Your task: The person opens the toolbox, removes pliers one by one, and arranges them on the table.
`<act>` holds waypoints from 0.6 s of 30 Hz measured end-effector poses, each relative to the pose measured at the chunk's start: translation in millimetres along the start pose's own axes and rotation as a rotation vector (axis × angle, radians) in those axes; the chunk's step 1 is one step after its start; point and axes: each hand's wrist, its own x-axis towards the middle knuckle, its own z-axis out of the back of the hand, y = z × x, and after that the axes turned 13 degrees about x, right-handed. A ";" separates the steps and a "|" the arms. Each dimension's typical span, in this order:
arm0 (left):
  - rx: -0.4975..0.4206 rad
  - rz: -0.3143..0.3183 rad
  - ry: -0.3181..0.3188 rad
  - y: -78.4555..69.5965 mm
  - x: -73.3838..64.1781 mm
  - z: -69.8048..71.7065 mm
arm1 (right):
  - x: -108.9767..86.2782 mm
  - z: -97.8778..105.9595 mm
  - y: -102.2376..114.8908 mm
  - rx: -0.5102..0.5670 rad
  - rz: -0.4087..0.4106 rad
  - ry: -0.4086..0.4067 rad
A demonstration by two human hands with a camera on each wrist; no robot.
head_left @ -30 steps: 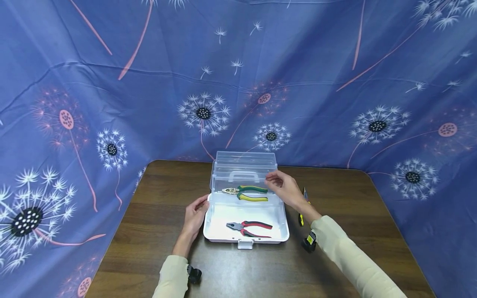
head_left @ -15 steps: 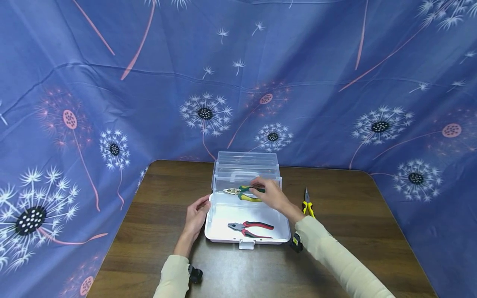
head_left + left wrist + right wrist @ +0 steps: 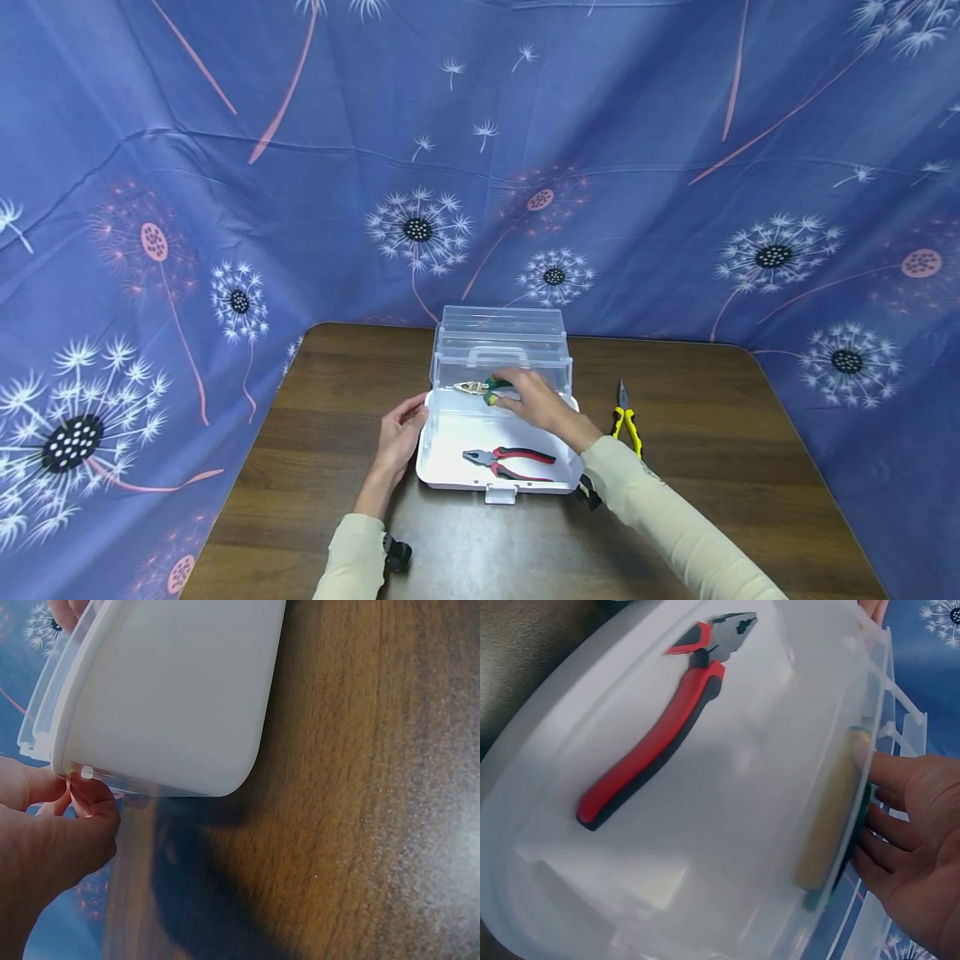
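A white toolbox (image 3: 465,484) stands with its transparent lid raised. At its left rear corner my left hand (image 3: 400,437) pinches the rim between thumb and fingers, as the left wrist view shows. Pliers with green and yellow handles (image 3: 471,387) lie in the clear upper tray at the back. Over their handles my right hand (image 3: 536,402) curls its fingers and thumb, hiding the handle ends in the head view. Through the tray wall the right wrist view shows a yellow handle (image 3: 829,817) beside the fingers. Red-and-black pliers (image 3: 525,452) lie on the toolbox floor, near the front latch.
Long-nose pliers with yellow-and-black handles (image 3: 622,402) lie on the wooden table (image 3: 697,417), right of the toolbox. A blue dandelion-print cloth (image 3: 330,250) hangs behind and at both sides. The lid (image 3: 502,321) stands up at the back.
My right hand has moved left and slightly down from the tray's right end onto the green-and-yellow pliers' handles. The long-nose pliers have come into full view. My left hand stays on the rim.
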 end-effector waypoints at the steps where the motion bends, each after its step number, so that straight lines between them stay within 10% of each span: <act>1: -0.006 -0.007 0.002 0.3 0.3 -0.4 | 0.3 0.9 0.9 0.001 -0.001 0.000; 18: -0.020 -0.002 0.032 -19.8 -8.7 3.9 | 10.0 -6.4 13.8 -0.055 0.077 0.022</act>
